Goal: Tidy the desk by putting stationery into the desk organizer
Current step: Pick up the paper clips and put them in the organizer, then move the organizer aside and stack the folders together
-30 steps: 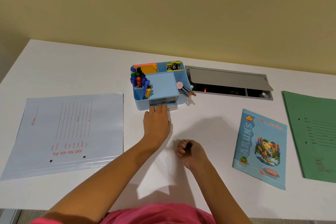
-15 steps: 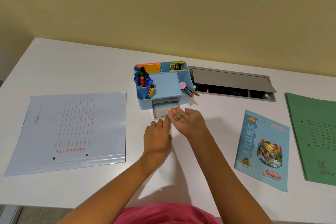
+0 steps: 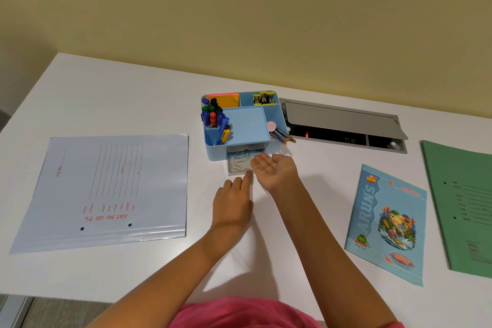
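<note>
Since a moment ago the paper clips (image 3: 239,158) have left the right hand (image 3: 274,172) and now lie loose in the clear drawer (image 3: 237,171), which is pulled out from the front of the blue desk organizer (image 3: 213,152). That hand's palm is turned up and tipped toward the drawer's right side, its grip wide and holding nothing. The left hand (image 3: 233,202) lies flat on the tabletop (image 3: 133,93), fingers straight, grip wide too, one fingertip touching the drawer's front near its right corner.

The organizer stands toward the middle of the tabletop's far edge. Pens (image 3: 213,116) stand upright in its left compartment, sticky notes (image 3: 226,98) fill the back left one, yellow-trimmed clips (image 3: 263,98) sit in the back right one, and pencils (image 3: 282,137) lean out of the right side.

Just beside it, to the right, a grey cable hatch (image 3: 340,120) is set into the tabletop. A pale blue file folder (image 3: 106,189) lies toward the left edge, a blue notebook (image 3: 386,224) toward the right, and a green folder (image 3: 463,208) at the right edge.
</note>
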A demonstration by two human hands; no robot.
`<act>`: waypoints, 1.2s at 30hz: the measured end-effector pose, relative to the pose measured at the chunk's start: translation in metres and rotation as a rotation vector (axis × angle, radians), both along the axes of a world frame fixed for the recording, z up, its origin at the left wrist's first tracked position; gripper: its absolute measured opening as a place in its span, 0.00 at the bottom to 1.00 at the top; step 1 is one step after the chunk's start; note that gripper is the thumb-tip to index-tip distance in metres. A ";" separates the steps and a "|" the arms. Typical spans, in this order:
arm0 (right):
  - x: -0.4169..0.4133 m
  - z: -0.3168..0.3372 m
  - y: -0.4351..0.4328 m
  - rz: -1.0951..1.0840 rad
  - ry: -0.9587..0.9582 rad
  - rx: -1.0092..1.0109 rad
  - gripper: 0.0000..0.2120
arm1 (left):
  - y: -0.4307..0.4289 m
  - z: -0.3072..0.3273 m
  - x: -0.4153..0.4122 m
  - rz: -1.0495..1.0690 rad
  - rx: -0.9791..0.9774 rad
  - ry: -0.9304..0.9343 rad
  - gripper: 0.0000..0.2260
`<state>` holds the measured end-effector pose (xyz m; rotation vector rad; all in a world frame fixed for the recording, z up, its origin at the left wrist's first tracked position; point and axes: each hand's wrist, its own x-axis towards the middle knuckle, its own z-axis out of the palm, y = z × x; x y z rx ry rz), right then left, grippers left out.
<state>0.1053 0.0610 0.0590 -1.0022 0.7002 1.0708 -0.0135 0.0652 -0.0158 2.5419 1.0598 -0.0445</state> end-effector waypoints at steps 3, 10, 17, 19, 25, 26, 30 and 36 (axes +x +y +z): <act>-0.001 -0.003 -0.005 0.019 -0.121 -0.083 0.19 | 0.000 0.006 0.001 0.183 -0.156 -0.178 0.23; 0.003 -0.028 -0.016 0.069 -0.174 -0.227 0.18 | 0.011 0.022 -0.002 0.774 -0.874 -0.502 0.10; -0.003 -0.044 -0.018 0.096 -0.174 -0.152 0.11 | 0.025 0.017 -0.006 0.810 -1.051 -0.532 0.14; -0.003 -0.041 -0.018 0.112 -0.165 -0.148 0.16 | 0.029 0.017 -0.004 0.805 -1.029 -0.528 0.13; 0.001 -0.037 -0.009 0.085 -0.172 -0.084 0.20 | 0.041 0.019 0.003 0.767 -0.973 -0.523 0.18; 0.002 -0.037 -0.008 0.094 -0.173 -0.088 0.20 | 0.042 0.020 0.005 0.766 -0.972 -0.511 0.18; 0.009 -0.037 -0.003 0.076 -0.135 -0.060 0.21 | 0.046 0.022 0.011 0.737 -0.988 -0.476 0.20; 0.008 -0.034 0.004 0.043 -0.155 -0.016 0.21 | 0.053 0.023 0.020 0.699 -0.979 -0.468 0.19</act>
